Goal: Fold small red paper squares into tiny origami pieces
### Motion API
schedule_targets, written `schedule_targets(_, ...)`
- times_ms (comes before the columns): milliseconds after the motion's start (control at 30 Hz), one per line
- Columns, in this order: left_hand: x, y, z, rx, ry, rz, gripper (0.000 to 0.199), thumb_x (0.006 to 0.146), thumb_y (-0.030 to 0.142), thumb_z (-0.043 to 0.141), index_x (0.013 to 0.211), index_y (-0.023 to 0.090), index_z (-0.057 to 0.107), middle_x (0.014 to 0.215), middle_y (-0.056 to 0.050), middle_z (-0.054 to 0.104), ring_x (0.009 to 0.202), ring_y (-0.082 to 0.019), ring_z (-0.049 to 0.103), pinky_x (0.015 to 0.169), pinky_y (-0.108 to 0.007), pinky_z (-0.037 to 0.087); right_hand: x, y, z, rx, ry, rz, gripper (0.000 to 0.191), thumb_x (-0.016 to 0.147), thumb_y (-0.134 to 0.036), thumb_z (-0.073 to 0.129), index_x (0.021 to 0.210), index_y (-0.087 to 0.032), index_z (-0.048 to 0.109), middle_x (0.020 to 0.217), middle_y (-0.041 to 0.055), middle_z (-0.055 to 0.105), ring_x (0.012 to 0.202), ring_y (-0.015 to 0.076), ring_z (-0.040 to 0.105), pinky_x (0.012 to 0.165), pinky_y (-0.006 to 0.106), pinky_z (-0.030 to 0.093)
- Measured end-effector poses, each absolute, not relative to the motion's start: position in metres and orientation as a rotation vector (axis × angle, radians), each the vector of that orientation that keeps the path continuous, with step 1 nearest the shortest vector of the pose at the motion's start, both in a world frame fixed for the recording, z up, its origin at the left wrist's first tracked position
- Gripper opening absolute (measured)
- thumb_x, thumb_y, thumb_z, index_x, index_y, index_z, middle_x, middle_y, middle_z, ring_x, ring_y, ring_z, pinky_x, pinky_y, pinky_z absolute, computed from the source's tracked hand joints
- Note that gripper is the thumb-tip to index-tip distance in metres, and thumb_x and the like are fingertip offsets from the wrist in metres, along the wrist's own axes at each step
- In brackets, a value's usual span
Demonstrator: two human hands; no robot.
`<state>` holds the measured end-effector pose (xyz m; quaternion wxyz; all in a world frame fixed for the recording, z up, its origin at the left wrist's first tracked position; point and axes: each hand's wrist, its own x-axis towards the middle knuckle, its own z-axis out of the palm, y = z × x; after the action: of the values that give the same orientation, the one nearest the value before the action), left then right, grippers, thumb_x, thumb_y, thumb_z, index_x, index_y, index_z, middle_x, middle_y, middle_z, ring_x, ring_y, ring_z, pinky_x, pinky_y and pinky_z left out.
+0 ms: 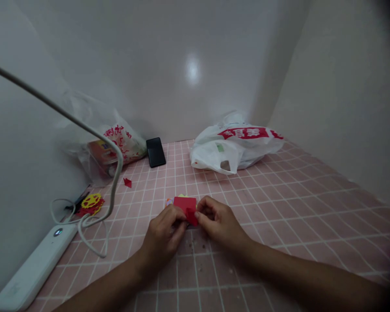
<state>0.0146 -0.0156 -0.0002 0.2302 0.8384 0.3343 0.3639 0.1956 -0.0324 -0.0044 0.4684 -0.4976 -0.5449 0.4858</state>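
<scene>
Both hands meet over the pink tiled tabletop [279, 203]: left hand [164, 236] and right hand [219, 223] each pinch a small red paper [191, 215]. Just behind it lies a red card [184, 203]; farther back, a black phone [156, 151].

Left hand [164, 232] and right hand [219, 221]: met at lower centre of frame, fingertips pinched together, forearms converged from bottom edge.
</scene>
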Motion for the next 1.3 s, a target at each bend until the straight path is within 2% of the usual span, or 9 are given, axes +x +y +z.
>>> schedule_targets(67, 0.014, -0.015, -0.002, 2.337, 0.890, 0.998, 0.013, 0.089, 0.006, 0.052, 0.089, 0.019, 0.056, 0.084, -0.003, 0.060, 0.078, -0.016, 0.059, 0.069, -0.027, 0.048, 0.195, -0.032, -0.005, -1.204, -1.319, 1.237, 0.009, 0.081, -0.021, 0.058, 0.076, -0.020, 0.051, 0.064, -0.0044, 0.054, 0.046, 0.0084, 0.051, 0.043, 0.020, 0.040)
schedule_targets(333, 0.014, -0.014, 0.002, 2.245, 0.916, 1.067, 0.011, 0.088, 0.008, 0.055, 0.088, 0.019, 0.057, 0.084, -0.003, 0.062, 0.078, -0.016, 0.061, 0.069, -0.027, 0.048, 0.194, -0.027, -0.006, -1.134, -1.156, 1.409, 0.005, 0.076, -0.020, 0.054, 0.080, -0.020, 0.052, 0.053, -0.0081, 0.054, 0.035, 0.0085, 0.051, 0.034, 0.018, 0.036)
schedule_targets(533, 0.016, -0.012, -0.002, 1.767, 0.959, 1.031, 0.004, 0.087, 0.015, 0.057, 0.088, 0.018, 0.059, 0.089, -0.004, 0.065, 0.073, -0.014, 0.063, 0.064, -0.026, 0.050, 0.193, -0.031, -0.005, -1.051, -1.094, 1.522, 0.011, 0.073, -0.022, 0.055, 0.082, -0.021, 0.049, 0.054, -0.0076, 0.059, 0.033, 0.0091, 0.053, 0.033, 0.018, 0.040)
schedule_targets(700, 0.016, -0.007, -0.004, 1.332, 0.909, 0.978, 0.011, 0.083, 0.022, 0.065, 0.088, 0.017, 0.056, 0.068, 0.001, 0.064, 0.059, -0.011, 0.060, 0.058, -0.023, 0.048, 0.191, -0.032, -0.001, -1.064, -1.067, 1.643, 0.015, 0.071, -0.023, 0.057, 0.082, -0.022, 0.046, 0.053, -0.0073, 0.061, 0.032, 0.0088, 0.052, 0.033, 0.017, 0.038)
schedule_targets(900, 0.017, -0.002, -0.002, 1.164, 0.849, 0.937, 0.021, 0.078, 0.025, 0.073, 0.086, 0.016, 0.055, 0.064, 0.002, 0.064, 0.058, -0.010, 0.059, 0.059, -0.022, 0.046, 0.193, -0.031, 0.002, -1.092, -1.113, 1.755, 0.022, 0.070, -0.033, 0.061, 0.075, -0.022, 0.043, 0.049, -0.0050, 0.061, 0.030, 0.0094, 0.050, 0.032, 0.017, 0.036)
schedule_targets(1100, 0.017, -0.002, -0.001, 1.115, 0.760, 0.893, 0.023, 0.079, 0.023, 0.071, 0.094, 0.017, 0.055, 0.078, 0.000, 0.062, 0.067, -0.011, 0.058, 0.064, -0.025, 0.046, 0.194, -0.031, -0.001, -1.034, -1.103, 1.813, 0.023, 0.075, -0.037, 0.062, 0.074, -0.021, 0.045, 0.050, -0.0038, 0.062, 0.032, 0.0089, 0.051, 0.033, 0.018, 0.035)
schedule_targets(1300, 0.018, -0.001, -0.004, 1.093, 0.691, 0.889, 0.033, 0.073, 0.022, 0.076, 0.096, 0.018, 0.053, 0.090, -0.001, 0.061, 0.078, -0.013, 0.057, 0.068, -0.025, 0.043, 0.194, -0.032, -0.004, -1.038, -1.105, 1.805, 0.024, 0.077, -0.038, 0.063, 0.074, -0.021, 0.046, 0.051, -0.0037, 0.062, 0.033, 0.0091, 0.051, 0.034, 0.018, 0.033)
